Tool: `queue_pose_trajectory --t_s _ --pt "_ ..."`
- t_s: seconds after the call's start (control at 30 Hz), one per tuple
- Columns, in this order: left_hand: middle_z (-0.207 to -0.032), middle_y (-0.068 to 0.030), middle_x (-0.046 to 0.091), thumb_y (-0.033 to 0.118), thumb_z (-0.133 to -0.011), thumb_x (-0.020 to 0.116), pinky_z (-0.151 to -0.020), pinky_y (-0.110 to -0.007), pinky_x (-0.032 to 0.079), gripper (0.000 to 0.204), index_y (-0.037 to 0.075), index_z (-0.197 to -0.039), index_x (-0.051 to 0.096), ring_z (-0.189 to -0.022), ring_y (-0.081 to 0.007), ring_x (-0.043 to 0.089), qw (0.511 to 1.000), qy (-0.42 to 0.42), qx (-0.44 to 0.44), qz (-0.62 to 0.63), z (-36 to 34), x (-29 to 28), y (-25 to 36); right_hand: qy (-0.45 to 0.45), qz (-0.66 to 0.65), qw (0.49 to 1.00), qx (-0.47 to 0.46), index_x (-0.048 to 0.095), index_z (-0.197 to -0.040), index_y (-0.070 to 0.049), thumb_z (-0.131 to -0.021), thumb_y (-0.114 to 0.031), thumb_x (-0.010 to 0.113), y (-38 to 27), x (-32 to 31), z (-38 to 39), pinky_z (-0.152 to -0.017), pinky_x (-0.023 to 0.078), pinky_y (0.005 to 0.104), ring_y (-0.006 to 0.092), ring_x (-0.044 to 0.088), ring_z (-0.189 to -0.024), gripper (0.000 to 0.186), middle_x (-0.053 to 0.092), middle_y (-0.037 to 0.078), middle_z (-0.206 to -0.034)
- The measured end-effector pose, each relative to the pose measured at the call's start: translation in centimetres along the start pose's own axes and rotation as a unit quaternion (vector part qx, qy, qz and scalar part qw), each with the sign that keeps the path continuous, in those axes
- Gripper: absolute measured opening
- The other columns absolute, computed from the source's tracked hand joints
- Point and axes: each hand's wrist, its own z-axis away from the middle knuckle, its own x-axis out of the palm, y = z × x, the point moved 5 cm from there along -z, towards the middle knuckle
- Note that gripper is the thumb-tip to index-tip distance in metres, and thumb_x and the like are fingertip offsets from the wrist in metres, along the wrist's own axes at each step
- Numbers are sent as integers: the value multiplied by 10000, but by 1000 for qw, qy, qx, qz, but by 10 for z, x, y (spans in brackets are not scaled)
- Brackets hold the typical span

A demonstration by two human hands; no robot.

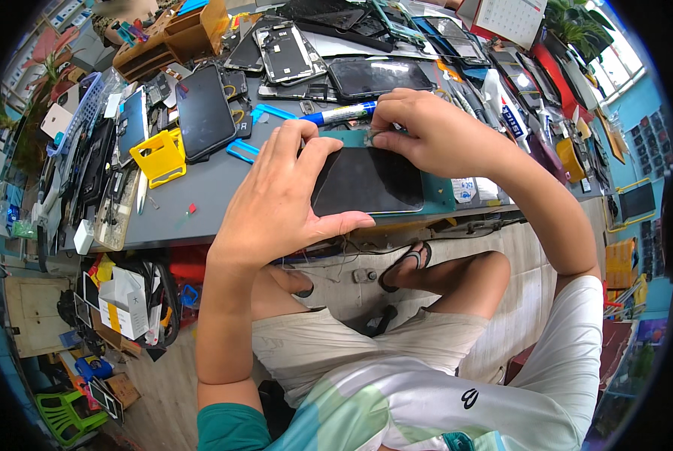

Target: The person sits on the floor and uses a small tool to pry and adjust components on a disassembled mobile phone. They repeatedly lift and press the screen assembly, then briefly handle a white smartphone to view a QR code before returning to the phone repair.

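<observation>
A dark glass phone screen (370, 180) lies flat on a teal mat (440, 194) at the table's front edge. My left hand (270, 197) grips it from the left, fingers over the far edge and thumb along the near edge. At the far edge, my right hand (425, 134) is closed in a pinch, thumb against the bent index finger. Whatever sits between those fingertips is too small to make out. Just beyond both hands is a blue-and-white marker pen (339, 114).
A black phone (205, 113) and a yellow phone stand (160, 158) lie to the left. Opened phones and parts crowd the far side, with a phone back housing (284, 54) among them. A white glue tube (506, 105) lies at right. A wooden organizer (172, 39) stands far left.
</observation>
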Motion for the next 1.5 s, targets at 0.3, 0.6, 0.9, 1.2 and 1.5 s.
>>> queue_pose_trajectory --t_s 0.3,0.6,0.9,1.2,1.5 --pt "-1435 -215 573 716 -831 957 -1150 -548 543 954 23 -1422 677 -1312 -460 630 1000 1 -2 3 0 1 -1 -89 -38 977 191 751 -1116 -9 -1058 -203 824 7 0 -5 -964 554 499 417 703 -1092 215 737 183 -1119" --pt "-1453 -217 568 739 -827 948 -1161 -556 538 968 24 -1422 681 -1326 -465 626 1000 4 4 -19 0 2 0 -32 32 999 20 767 -1106 10 -1053 -210 816 1 -4 -6 -1005 538 495 377 662 -1158 232 673 155 -1131" --pt "-1452 -223 569 741 -828 947 -1160 -555 540 969 30 -1427 675 -1321 -469 625 1000 4 1 -17 1 2 0 -65 -46 994 81 778 -1113 25 -1079 -219 781 8 -2 -9 -864 613 469 346 736 -1025 247 702 140 -1145" --pt "-1421 -203 561 682 -731 1034 -1118 -540 544 1025 52 -1458 682 -1306 -445 614 1000 3 -7 -2 0 2 -1 -105 -88 972 191 737 -1107 16 -1081 -237 794 15 1 -7 -910 521 444 326 663 -993 260 663 117 -1085" --pt "-1430 -209 563 704 -731 1025 -1118 -549 549 1033 48 -1455 689 -1309 -450 619 1000 5 -4 -9 -1 2 -1 -78 -108 982 136 795 -1111 26 -1075 -256 780 23 4 -9 -588 623 429 272 757 -731 285 750 129 -941"
